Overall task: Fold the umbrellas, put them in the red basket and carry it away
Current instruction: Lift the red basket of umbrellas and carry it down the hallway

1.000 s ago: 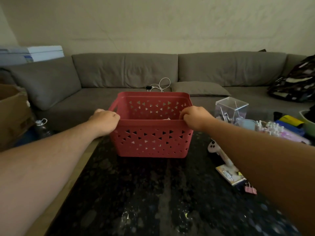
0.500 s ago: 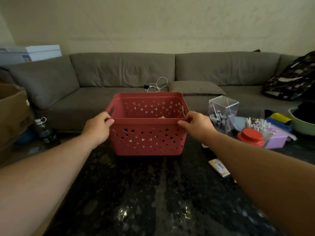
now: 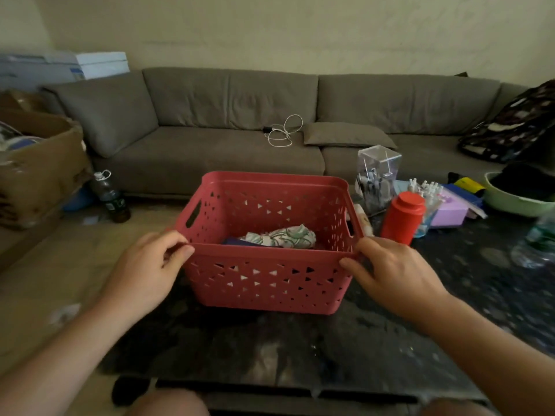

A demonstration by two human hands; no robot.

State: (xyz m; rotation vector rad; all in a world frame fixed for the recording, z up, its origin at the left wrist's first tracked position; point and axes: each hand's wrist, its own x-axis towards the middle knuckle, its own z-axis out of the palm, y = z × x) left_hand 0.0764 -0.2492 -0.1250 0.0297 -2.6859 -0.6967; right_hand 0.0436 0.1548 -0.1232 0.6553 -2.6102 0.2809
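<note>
The red basket (image 3: pixel 270 274) stands on the dark desk (image 3: pixel 330 349) between both hands: the left hand (image 3: pixel 150 268) pinches its near rim, and the right hand (image 3: pixel 393 274) grips the near right corner. Inside lies a folded patterned umbrella (image 3: pixel 282 237), with a dark blue thing beside it mostly hidden by the basket wall.

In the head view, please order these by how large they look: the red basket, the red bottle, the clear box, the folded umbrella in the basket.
1. red basket
2. clear box and red bottle: look alike, and the box stands farther back, so unranked
3. folded umbrella, partly hidden by the basket wall
</note>
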